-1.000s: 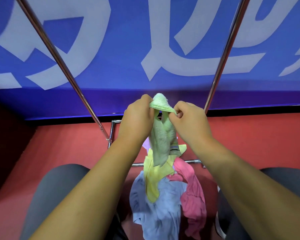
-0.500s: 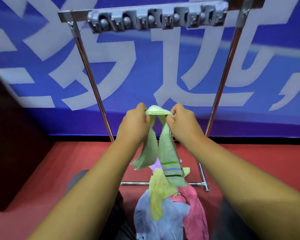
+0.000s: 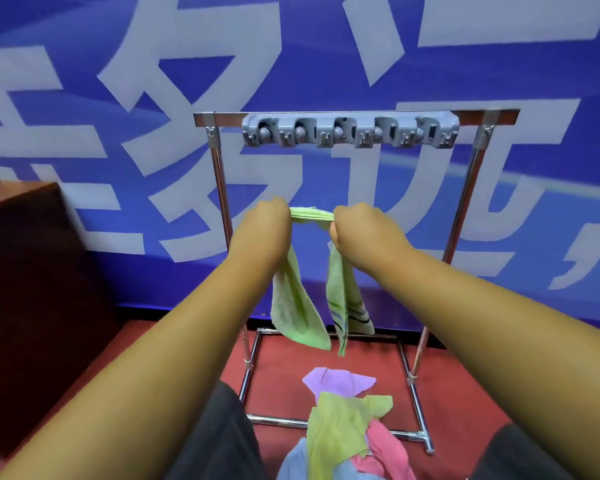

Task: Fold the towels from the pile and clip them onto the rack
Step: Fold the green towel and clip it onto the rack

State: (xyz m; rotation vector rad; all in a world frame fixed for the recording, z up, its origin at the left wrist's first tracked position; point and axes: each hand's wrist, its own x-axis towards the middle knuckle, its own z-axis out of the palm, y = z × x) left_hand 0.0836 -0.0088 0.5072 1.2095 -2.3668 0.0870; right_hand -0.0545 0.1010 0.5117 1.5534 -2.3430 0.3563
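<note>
A light green towel (image 3: 298, 306) with dark stripes near one end is stretched between both my hands, its two ends hanging down. My left hand (image 3: 262, 233) grips its left part and my right hand (image 3: 364, 232) grips its right part, with a short taut span between them. Above and behind stands the metal rack (image 3: 219, 188) with a grey clip bar (image 3: 350, 131) across its top; nothing hangs from the clips. The pile of towels (image 3: 343, 424), purple, yellow-green, pink and light blue, lies on the red floor below.
A blue wall banner (image 3: 153, 133) with large pale characters is behind the rack. A dark brown cabinet (image 3: 32, 289) stands at the left. The rack's base frame (image 3: 420, 410) rests on the red floor around the pile. My dark-clothed knees are at the bottom.
Both hands have lifted the green towel higher and moved apart, pulling its middle taut. The view has tilted up, bringing the rack's clip bar fully into sight.
</note>
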